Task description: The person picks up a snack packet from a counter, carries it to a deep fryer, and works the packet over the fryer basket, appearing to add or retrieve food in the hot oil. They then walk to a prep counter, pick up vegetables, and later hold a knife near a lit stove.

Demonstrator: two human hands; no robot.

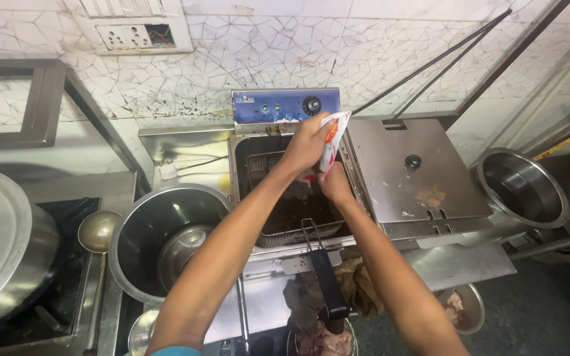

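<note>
Both hands held a white packet (333, 136) over the fryer basket (291, 198): left hand (306, 144) gripped its top, right hand (335, 184) its bottom. Emptying seemed underway; next called for tipping it steadily above the oil.

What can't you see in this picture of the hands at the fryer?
All from the head view:
- The lower end of the white packet: hidden behind the right hand.
- What lies in the fryer basket: the arms cover it, and it is dark.
- The left hand fingertips: wrapped round the packet.
- The big pot: its lower edge is behind the left arm.
</note>
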